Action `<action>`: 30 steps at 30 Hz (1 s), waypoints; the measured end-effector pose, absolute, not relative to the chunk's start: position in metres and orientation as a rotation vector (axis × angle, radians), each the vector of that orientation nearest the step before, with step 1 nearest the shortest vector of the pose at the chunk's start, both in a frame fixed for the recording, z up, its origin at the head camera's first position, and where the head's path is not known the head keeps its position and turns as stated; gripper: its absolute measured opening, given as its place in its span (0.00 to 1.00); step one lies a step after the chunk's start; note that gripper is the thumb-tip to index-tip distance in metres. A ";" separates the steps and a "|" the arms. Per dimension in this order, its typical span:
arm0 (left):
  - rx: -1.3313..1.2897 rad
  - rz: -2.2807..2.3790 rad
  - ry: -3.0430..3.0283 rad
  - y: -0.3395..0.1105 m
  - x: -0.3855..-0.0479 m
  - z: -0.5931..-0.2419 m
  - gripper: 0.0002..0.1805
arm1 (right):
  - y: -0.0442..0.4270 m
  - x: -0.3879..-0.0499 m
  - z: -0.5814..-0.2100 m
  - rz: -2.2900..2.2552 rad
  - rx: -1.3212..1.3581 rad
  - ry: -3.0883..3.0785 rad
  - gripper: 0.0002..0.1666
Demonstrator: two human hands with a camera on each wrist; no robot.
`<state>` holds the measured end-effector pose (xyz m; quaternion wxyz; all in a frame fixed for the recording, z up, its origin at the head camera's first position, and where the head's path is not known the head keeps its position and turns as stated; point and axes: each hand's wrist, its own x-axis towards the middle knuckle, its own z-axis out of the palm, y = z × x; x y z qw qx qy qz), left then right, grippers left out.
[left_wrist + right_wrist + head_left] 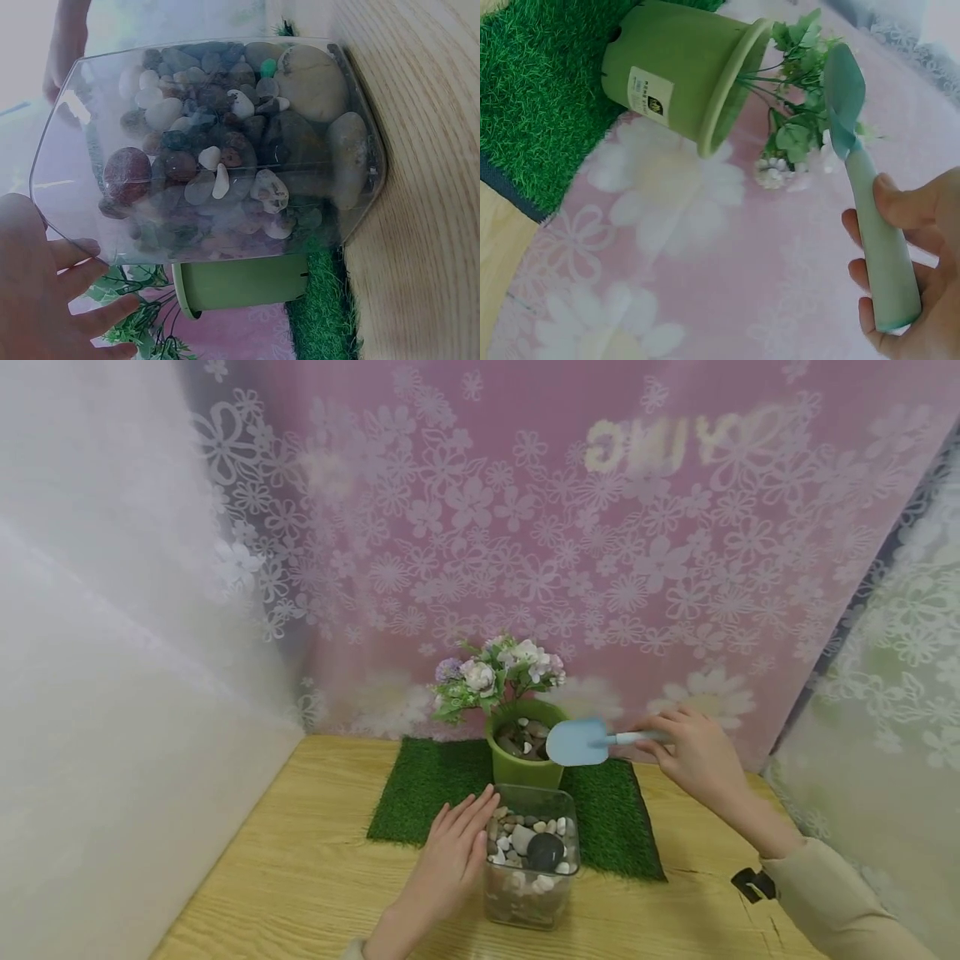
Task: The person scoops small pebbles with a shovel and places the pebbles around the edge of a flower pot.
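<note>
My right hand (693,756) grips the pale handle of a small light-blue trowel (577,743), its blade held over the right rim of a green flower pot (525,774). No stones show on the blade. Pebbles and stems of white and purple flowers (498,672) fill the pot. In front of it stands a clear square container (531,906) of mixed pebbles, with a large black stone (545,852) on top. My left hand (453,852) rests on the container's left rim, fingers straight. From the right wrist view, fingers and thumb wrap round the trowel handle (885,255).
A mat of artificial grass (618,827) lies under the pot on the wooden table (300,860). Behind hangs a pink flowered curtain (487,543), with pale sheets at both sides. A black strap piece (752,885) is by the right sleeve.
</note>
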<state>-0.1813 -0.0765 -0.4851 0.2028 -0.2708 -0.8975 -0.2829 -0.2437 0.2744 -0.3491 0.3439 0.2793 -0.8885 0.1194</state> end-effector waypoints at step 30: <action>-0.769 -0.797 -2.501 -0.077 -0.181 -0.483 0.26 | 0.187 -0.237 -0.317 -0.423 1.335 -2.118 0.16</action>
